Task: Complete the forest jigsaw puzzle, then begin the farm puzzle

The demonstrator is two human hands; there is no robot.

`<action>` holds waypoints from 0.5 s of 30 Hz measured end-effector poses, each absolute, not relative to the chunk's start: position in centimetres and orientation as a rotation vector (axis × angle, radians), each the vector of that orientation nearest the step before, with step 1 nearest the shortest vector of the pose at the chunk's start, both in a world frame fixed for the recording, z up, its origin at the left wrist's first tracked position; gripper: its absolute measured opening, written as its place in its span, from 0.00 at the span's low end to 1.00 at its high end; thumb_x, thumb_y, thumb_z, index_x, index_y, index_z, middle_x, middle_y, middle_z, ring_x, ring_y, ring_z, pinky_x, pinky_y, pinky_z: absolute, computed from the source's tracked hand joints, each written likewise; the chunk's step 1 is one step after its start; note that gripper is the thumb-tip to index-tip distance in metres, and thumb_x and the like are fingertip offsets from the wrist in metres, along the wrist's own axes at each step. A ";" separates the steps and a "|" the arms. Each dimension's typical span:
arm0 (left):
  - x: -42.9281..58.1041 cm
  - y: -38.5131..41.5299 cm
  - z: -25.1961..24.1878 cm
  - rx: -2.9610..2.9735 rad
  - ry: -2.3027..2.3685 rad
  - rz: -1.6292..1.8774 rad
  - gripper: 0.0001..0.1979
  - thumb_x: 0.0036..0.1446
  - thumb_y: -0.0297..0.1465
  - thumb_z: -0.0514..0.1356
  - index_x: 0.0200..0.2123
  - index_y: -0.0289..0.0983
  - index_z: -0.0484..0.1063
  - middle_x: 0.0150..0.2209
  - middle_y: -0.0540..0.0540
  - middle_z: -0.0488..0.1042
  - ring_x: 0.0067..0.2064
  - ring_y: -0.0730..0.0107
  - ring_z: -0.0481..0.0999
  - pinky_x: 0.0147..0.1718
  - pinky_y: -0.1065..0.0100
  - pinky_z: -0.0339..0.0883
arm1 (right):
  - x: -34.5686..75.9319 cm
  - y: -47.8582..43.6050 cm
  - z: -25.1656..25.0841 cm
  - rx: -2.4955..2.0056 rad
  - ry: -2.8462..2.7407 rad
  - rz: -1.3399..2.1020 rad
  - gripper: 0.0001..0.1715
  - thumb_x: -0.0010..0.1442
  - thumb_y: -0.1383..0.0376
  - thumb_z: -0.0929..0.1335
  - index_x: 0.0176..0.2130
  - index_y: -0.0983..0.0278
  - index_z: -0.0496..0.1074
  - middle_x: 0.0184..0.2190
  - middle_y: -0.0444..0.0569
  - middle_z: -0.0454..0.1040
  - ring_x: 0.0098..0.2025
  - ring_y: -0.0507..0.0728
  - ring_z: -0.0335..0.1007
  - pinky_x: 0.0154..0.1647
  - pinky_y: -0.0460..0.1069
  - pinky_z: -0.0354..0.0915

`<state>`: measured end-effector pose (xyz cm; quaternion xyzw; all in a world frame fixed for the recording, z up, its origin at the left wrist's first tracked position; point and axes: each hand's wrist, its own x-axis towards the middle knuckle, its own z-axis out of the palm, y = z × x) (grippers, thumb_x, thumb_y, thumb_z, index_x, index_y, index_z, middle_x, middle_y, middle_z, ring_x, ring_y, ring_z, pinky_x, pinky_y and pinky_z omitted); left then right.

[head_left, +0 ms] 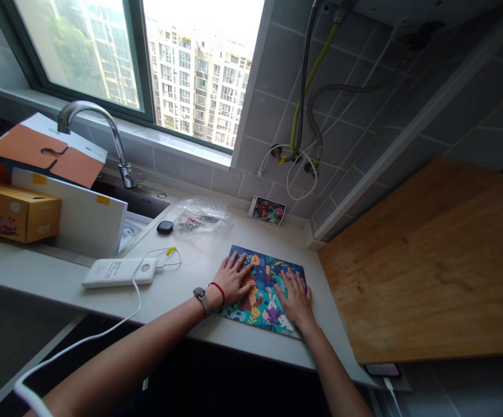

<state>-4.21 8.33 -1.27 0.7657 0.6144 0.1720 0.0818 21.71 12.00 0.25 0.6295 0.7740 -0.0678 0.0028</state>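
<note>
- The fingers of the left hand (234, 281) lay spread and flat, gripping nothing, and pressed on the left part of the colourful flat jigsaw puzzle (265, 277).
- The fingers of the right hand (295, 301) were likewise splayed, palm down on the puzzle's right half, and closed round nothing.
- The puzzle rested on the pale smooth countertop (190, 284), with its near side close to the front edge.
- Pressing it well probably called for even, straight-down weight from both palms. A sideways push could have buckled the pieces or slid the sheet toward the edge at 6 o'clock.
- From the puzzle, a white slab-shaped power bank (119, 272) lay at 9 o'clock.
- A crumpled clear plastic bag (201, 214) lay at 11 o'clock.
- A small printed picture card (266, 209) stood at 12 o'clock.
- A broad wooden board (429, 260) lay at 3 o'clock.
</note>
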 end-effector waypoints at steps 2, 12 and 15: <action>-4.2 8.3 -1.2 2.293 1.841 0.518 0.35 0.68 0.55 0.50 0.72 0.47 0.60 0.75 0.40 0.52 0.75 0.37 0.47 0.69 0.38 0.46 | 21.7 12.0 0.2 1.982 2.422 -0.219 0.37 0.73 0.45 0.53 0.74 0.52 0.52 0.77 0.41 0.42 0.78 0.62 0.36 0.74 0.68 0.40; -4.2 8.3 -1.3 2.276 1.856 0.546 0.34 0.67 0.53 0.52 0.72 0.48 0.60 0.75 0.42 0.52 0.75 0.37 0.47 0.69 0.38 0.45 | 21.5 11.9 0.6 1.969 2.405 -0.225 0.37 0.74 0.45 0.51 0.75 0.52 0.50 0.78 0.42 0.41 0.78 0.62 0.34 0.75 0.68 0.39; -3.5 8.2 -1.1 2.237 1.889 0.527 0.35 0.67 0.55 0.51 0.72 0.46 0.60 0.75 0.40 0.51 0.75 0.34 0.45 0.69 0.33 0.39 | 21.4 11.8 0.8 1.956 2.387 -0.245 0.38 0.74 0.44 0.51 0.76 0.52 0.46 0.78 0.42 0.37 0.79 0.63 0.31 0.75 0.69 0.35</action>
